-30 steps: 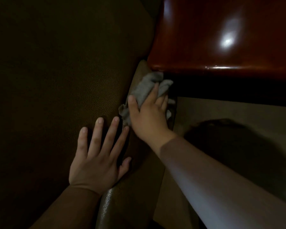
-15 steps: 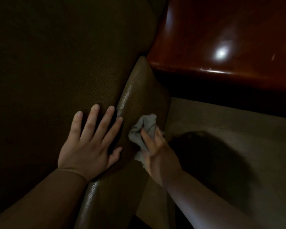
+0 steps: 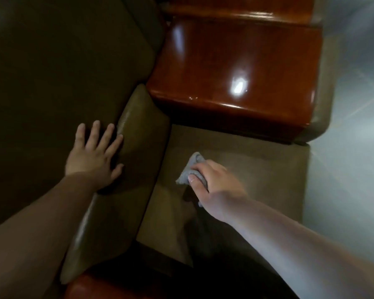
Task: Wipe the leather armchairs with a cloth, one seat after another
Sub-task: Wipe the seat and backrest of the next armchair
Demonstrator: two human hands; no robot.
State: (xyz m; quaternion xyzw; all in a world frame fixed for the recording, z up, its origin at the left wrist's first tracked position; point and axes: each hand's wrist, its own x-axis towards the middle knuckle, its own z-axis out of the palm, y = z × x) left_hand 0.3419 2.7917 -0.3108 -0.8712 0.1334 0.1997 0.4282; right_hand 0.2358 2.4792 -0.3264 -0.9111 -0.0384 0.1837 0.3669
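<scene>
Nearest the camera, at about 7 o'clock, a strip of glossy reddish wood trim [image 3: 89, 288] shows at the bottom edge, directly below the lower end of the leather armrest [image 3: 117, 190]. The armrest is olive-brown, padded and shiny, and runs from 7 o'clock up toward the centre of the view.

Both forearms enter from the bottom corners. The left hand [image 3: 93, 156] lies palm down at 9 o'clock on the dark leather cushion [image 3: 52, 83], fingers straight and spread; the fingertips and thumb touch the inner edge of the armrest. It holds nothing.

The right hand [image 3: 209, 182] sits just right of centre, at roughly 4 o'clock from the middle of the frame. Its fingers are curled round a bunched grey cloth [image 3: 189, 171], with the thumb pinching the cloth from the near side. A corner of the cloth sticks out toward 11 o'clock beyond the knuckles. The cloth is held against the tan flat surface [image 3: 246, 147] that lies to the right of the armrest; whether it presses firmly or only touches cannot be told. A dark shadow falls on this surface below the hand.

Farther away, at 12 to 1 o'clock, stands a polished reddish-brown wooden table [image 3: 235, 61] with bright reflections on its top. Its near edge borders the tan surface and its left corner sits just beside the upper end of the armrest. At 3 o'clock a pale floor [image 3: 354, 126] shows, blurred.
</scene>
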